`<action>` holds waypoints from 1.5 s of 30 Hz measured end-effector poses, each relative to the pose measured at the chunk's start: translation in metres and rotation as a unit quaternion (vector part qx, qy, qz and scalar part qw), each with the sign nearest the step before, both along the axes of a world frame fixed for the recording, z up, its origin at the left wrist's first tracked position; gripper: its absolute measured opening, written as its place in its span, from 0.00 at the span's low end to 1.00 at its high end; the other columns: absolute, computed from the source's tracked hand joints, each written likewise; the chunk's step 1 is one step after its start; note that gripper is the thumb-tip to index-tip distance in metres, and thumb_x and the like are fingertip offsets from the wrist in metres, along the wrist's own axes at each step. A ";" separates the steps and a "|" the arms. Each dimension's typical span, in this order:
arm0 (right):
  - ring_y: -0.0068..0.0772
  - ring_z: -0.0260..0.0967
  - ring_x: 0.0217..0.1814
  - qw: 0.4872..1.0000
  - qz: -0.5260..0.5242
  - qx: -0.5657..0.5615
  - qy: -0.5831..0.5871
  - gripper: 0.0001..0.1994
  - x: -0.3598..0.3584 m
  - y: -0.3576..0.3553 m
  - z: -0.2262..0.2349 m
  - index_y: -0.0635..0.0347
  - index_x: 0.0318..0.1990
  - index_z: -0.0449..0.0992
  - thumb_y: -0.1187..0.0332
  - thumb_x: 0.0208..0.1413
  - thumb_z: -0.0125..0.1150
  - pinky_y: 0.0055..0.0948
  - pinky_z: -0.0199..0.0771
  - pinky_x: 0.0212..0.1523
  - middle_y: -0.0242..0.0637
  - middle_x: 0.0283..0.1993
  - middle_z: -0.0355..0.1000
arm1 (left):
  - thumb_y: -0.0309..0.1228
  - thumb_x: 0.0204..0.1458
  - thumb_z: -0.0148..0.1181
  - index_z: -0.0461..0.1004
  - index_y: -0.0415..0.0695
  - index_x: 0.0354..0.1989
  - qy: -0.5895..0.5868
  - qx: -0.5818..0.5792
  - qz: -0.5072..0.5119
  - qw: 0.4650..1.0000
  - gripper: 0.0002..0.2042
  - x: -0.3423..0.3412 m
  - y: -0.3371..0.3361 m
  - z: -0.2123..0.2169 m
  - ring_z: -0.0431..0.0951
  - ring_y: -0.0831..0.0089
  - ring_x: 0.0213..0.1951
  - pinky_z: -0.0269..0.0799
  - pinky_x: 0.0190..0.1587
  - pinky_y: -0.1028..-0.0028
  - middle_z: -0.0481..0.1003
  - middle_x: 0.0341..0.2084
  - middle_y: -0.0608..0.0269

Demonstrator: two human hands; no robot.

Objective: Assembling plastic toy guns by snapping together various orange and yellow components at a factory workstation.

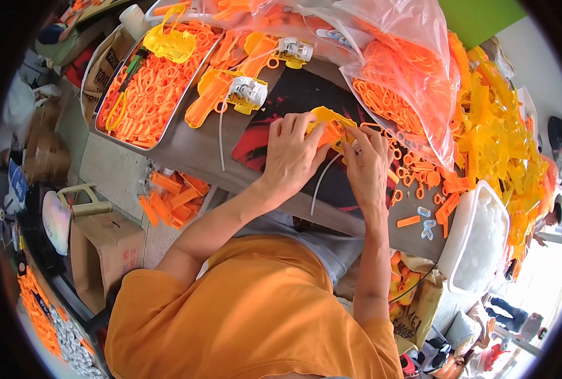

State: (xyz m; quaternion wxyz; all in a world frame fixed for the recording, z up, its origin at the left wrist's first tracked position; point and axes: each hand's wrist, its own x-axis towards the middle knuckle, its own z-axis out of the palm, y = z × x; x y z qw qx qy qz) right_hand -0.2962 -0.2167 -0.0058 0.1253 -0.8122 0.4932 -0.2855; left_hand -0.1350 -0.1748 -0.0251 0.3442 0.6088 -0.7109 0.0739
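Observation:
A toy gun point(324, 115) with a yellow shell and orange inner parts lies over the dark mat point(293, 88), a thin white tube point(319, 183) trailing from it. My left hand point(293, 151) grips its left side, fingers curled over the orange part. From the right, my right hand point(370, 163) closes its thumb and fingertips on the other end. What sits under those fingertips is mostly hidden. Two similar part-built toy guns, one with its orange grip point(208, 98) toward me, rest beyond the mat to the left, each with a whitish mechanism at its end.
At the left stands a metal tray point(148, 146) of small orange parts, with green-handled cutters on it. A clear bag point(407, 76) of orange pieces slumps at the back right. Loose orange rings and clear bits lie by a white tub point(483, 252). Yellow shells point(502, 139) are heaped beyond.

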 end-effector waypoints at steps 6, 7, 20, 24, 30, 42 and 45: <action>0.38 0.64 0.49 1.000 0.023 -0.017 0.002 0.11 0.000 -0.015 0.003 0.58 0.44 0.79 0.70 0.52 0.62 0.39 0.59 0.51 0.37 0.44 0.69 | 0.25 0.48 0.64 0.70 0.37 0.53 0.117 0.025 -0.040 0.992 0.22 -0.002 0.007 -0.011 0.67 0.58 0.45 0.65 0.50 0.62 0.70 0.41 0.56; 0.38 0.64 0.50 0.999 0.032 0.002 0.023 0.12 -0.001 -0.020 0.003 0.58 0.44 0.80 0.70 0.52 0.61 0.39 0.58 0.53 0.37 0.44 0.69 | 0.25 0.48 0.64 0.70 0.37 0.53 0.118 0.025 -0.040 0.992 0.22 -0.003 0.006 -0.012 0.67 0.58 0.45 0.65 0.50 0.62 0.70 0.41 0.56; 0.43 0.63 0.52 0.994 0.086 0.074 0.000 0.13 0.005 -0.039 0.005 0.61 0.44 0.79 0.71 0.52 0.57 0.38 0.63 0.55 0.43 0.45 0.66 | 0.27 0.47 0.65 0.70 0.40 0.53 0.143 0.060 -0.044 0.987 0.23 0.000 0.003 -0.012 0.70 0.58 0.44 0.66 0.45 0.62 0.71 0.41 0.57; 0.43 0.62 0.55 0.988 0.113 0.100 0.012 0.15 -0.009 -0.041 0.004 0.62 0.48 0.77 0.68 0.53 0.60 0.38 0.62 0.58 0.44 0.50 0.66 | 0.28 0.48 0.63 0.70 0.40 0.53 0.141 0.070 -0.056 0.986 0.22 0.001 0.004 -0.014 0.70 0.58 0.43 0.66 0.45 0.61 0.71 0.41 0.57; 0.44 0.61 0.62 0.993 0.004 0.105 -0.046 0.23 -0.037 0.019 0.008 0.58 0.58 0.70 0.71 0.52 0.63 0.36 0.62 0.61 0.44 0.59 0.63 | 0.25 0.49 0.60 0.69 0.40 0.54 0.233 0.065 -0.139 0.960 0.21 0.017 0.002 -0.011 0.71 0.56 0.44 0.65 0.49 0.61 0.71 0.43 0.55; 0.36 0.68 0.54 0.980 -0.054 0.019 -0.192 0.19 -0.027 0.035 -0.016 0.61 0.50 0.78 0.76 0.47 0.69 0.31 0.68 0.55 0.39 0.51 0.70 | 0.25 0.50 0.63 0.77 0.43 0.47 0.252 0.041 -0.115 0.960 0.14 0.010 0.002 -0.021 0.74 0.59 0.42 0.70 0.47 0.64 0.75 0.44 0.58; 0.37 0.68 0.53 0.979 -0.073 -0.038 -0.185 0.19 -0.022 0.037 -0.024 0.61 0.50 0.78 0.76 0.47 0.69 0.32 0.69 0.54 0.39 0.50 0.70 | 0.27 0.49 0.64 0.79 0.44 0.45 0.246 0.006 -0.092 0.965 0.13 0.005 0.002 -0.026 0.74 0.60 0.39 0.69 0.44 0.64 0.76 0.43 0.60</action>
